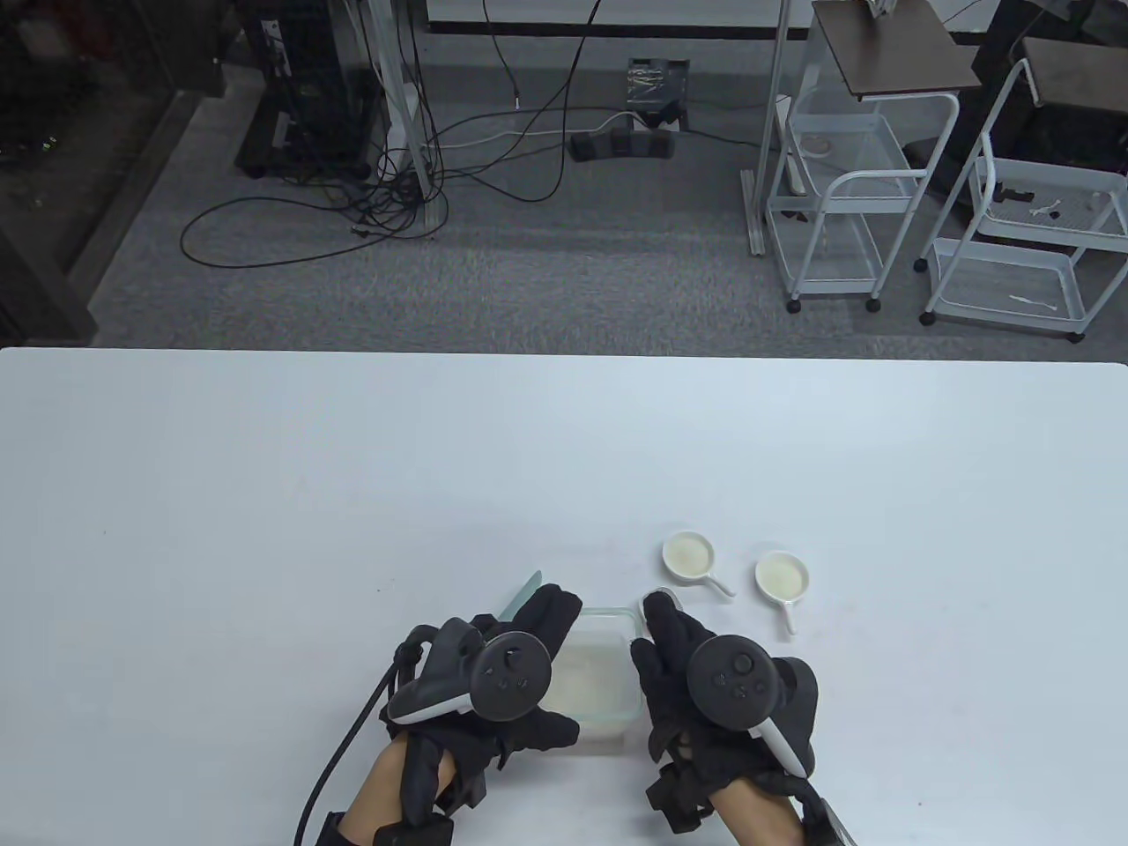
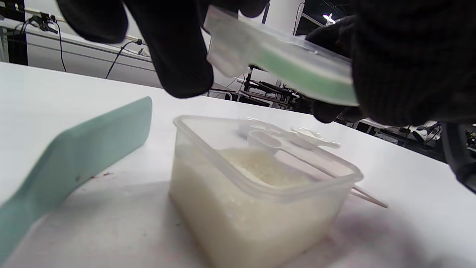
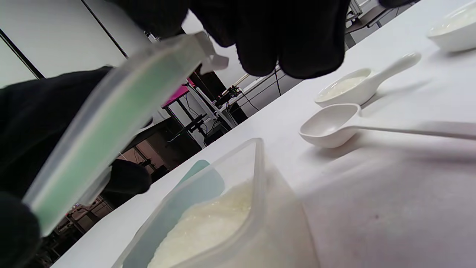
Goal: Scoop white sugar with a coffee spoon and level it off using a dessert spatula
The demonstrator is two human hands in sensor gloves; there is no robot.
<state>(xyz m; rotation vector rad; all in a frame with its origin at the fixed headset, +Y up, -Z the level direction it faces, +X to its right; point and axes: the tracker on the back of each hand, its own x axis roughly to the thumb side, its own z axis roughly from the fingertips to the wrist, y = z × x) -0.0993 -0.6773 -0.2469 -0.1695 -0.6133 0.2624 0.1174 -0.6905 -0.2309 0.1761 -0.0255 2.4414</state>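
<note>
A clear plastic box (image 1: 627, 621) of white sugar (image 2: 267, 167) stands open near the table's front edge. My left hand (image 1: 538, 617) and right hand (image 1: 656, 621) both grip its translucent lid with a green seal (image 2: 290, 67), tilted just above the box; the lid also shows in the right wrist view (image 3: 111, 123). The pale green dessert spatula (image 2: 74, 156) lies on the table left of the box, its tip showing past my left hand (image 1: 522, 592). The white coffee spoon (image 3: 331, 130) lies empty on the table right of the box.
Two small white handled dishes (image 1: 687, 553) (image 1: 781, 577) holding a pale filling sit behind and to the right of the box. The white table (image 1: 352, 493) stretches away behind the hands.
</note>
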